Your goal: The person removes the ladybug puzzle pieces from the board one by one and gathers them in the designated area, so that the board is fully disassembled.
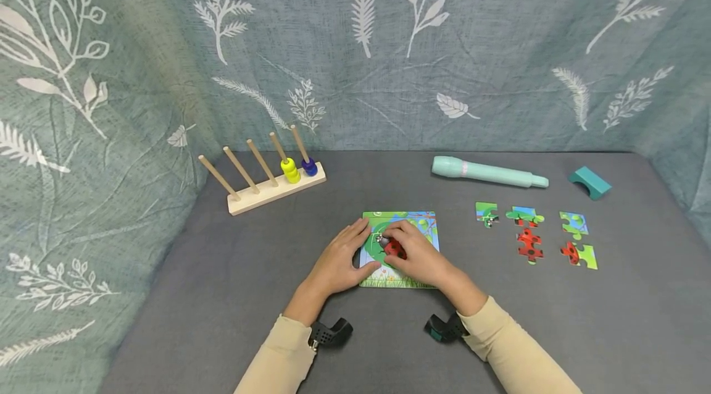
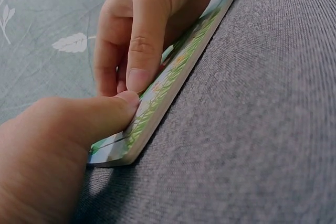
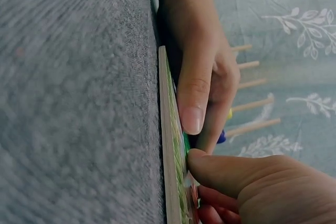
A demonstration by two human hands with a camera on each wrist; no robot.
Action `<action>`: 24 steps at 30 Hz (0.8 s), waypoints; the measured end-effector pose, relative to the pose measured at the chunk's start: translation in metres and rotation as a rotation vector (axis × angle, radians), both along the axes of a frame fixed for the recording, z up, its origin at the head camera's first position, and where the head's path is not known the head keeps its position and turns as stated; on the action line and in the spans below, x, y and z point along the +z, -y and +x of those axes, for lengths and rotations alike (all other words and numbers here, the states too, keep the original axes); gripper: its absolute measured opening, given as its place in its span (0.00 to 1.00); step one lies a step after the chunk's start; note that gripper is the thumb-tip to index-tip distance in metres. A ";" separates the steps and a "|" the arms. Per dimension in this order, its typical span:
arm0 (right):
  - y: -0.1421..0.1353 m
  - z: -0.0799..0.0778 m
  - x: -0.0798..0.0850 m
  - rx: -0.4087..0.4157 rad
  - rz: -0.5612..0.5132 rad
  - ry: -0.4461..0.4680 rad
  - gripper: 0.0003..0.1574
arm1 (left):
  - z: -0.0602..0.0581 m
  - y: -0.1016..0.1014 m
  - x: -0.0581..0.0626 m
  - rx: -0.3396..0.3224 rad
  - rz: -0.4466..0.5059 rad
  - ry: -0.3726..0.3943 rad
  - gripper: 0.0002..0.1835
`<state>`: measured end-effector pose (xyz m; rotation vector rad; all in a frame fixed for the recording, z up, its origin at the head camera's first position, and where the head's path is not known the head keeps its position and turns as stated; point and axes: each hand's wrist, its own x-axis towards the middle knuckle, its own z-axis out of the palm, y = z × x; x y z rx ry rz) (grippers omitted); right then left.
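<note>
A flat puzzle board [image 1: 400,281] with a green garden picture lies on the grey table. My left hand [image 1: 336,263] rests along its left side, fingers extended and thumb near the lower edge. Over the middle of the board, my right hand [image 1: 422,256] pinches a red ladybug puzzle piece [image 1: 395,249] between thumb and fingers. The right wrist view shows a red edge of that piece [image 3: 195,196] beside the fingers, close over the board. Both thumbs come near each other in the left wrist view, and the right hand's fingers partly hide the piece.
Several loose puzzle pieces [image 1: 530,246] lie to the right. Behind them are a mint-green tapered stick [image 1: 494,174] and a teal arch block [image 1: 590,183]. At the back left stands a wooden peg rack [image 1: 258,197] with yellow and blue rings. A leaf-patterned curtain [image 1: 333,73] hangs behind.
</note>
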<state>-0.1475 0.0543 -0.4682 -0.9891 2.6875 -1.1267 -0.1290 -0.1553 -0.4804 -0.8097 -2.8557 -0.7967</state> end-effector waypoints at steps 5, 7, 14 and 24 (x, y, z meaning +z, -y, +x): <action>0.000 0.002 0.000 -0.033 -0.022 0.019 0.24 | -0.001 -0.001 0.000 -0.007 0.002 0.015 0.40; 0.000 0.003 0.000 -0.038 -0.036 0.026 0.24 | -0.001 -0.002 0.000 -0.004 0.000 0.021 0.41; 0.002 0.002 0.000 -0.051 -0.064 0.050 0.24 | -0.001 -0.002 0.001 0.012 0.005 0.027 0.42; 0.004 0.003 -0.001 -0.048 -0.091 0.042 0.25 | -0.001 0.000 0.000 0.017 0.009 0.037 0.42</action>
